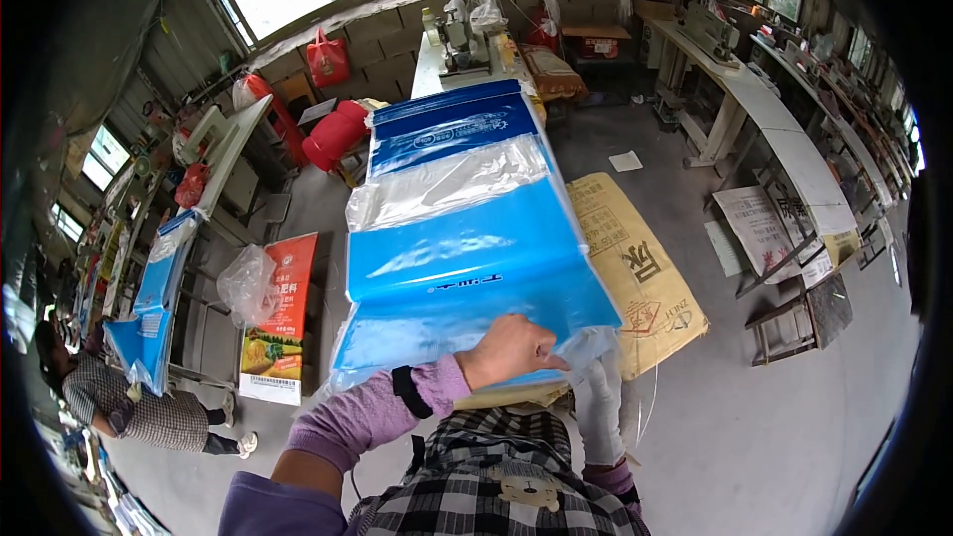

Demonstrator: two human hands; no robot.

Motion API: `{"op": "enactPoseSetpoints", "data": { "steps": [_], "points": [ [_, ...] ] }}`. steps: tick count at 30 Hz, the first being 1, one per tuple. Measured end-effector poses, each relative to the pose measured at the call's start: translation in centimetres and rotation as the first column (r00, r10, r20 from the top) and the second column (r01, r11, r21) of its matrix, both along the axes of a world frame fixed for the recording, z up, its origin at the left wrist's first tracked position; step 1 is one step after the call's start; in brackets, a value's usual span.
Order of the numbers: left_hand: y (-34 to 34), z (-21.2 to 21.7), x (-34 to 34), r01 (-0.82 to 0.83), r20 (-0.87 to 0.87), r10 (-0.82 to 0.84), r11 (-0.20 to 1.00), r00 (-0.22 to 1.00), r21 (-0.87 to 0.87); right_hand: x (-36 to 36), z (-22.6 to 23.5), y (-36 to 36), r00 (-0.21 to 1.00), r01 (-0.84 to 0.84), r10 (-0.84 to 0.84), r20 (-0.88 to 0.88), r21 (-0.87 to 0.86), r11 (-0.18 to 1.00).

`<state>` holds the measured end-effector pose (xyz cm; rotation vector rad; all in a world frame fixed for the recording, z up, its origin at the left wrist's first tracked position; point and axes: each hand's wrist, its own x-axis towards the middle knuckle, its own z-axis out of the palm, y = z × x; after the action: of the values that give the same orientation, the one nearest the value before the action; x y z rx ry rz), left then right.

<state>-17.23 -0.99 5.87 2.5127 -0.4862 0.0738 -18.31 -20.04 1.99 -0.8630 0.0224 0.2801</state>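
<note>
A stack of blue and clear plastic bags (pixel 457 253) lies flat in front of me, with a dark blue printed band at its far end. My left hand (pixel 508 349), bare, reaches across the near edge with its fingers curled closed at the film there. At the near right corner is my right hand (pixel 598 377), in a whitish glove. Loose clear film (pixel 586 342) bunches over its far end, so its fingers are hidden. Both forearms wear purple sleeves, and a black band circles the left wrist.
A yellow printed sack (pixel 645 278) sticks out right of the stack. Beyond stands a sewing machine (pixel 459 40) on a table. To the left are an orange bag (pixel 283 323) and a person (pixel 149 402) beside more blue bags. A long bench (pixel 749 94) runs along the right.
</note>
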Motion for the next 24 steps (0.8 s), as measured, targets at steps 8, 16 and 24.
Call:
{"op": "enactPoseSetpoints", "data": {
  "steps": [8, 16, 24],
  "points": [
    [0.9, 1.2, 1.8, 0.022, -0.079, -0.036, 0.985, 0.996, -0.171, 1.7, 2.9, 2.4, 0.991, -0.073, 0.095, 0.096, -0.215, 0.974],
    [2.0, 0.8, 5.5, 0.005, -0.174, -0.036, 0.985, 0.984, -0.173, 3.1, 2.5, 4.0, 0.993, -0.013, 0.052, 0.105, -0.344, 0.939],
    [2.5, -0.5, 5.8, 0.018, -0.206, -0.117, 0.902, 0.972, -0.431, 4.5, 2.6, 5.3, 0.963, -0.064, 0.188, 0.192, -0.519, 0.853]
  ]
}}
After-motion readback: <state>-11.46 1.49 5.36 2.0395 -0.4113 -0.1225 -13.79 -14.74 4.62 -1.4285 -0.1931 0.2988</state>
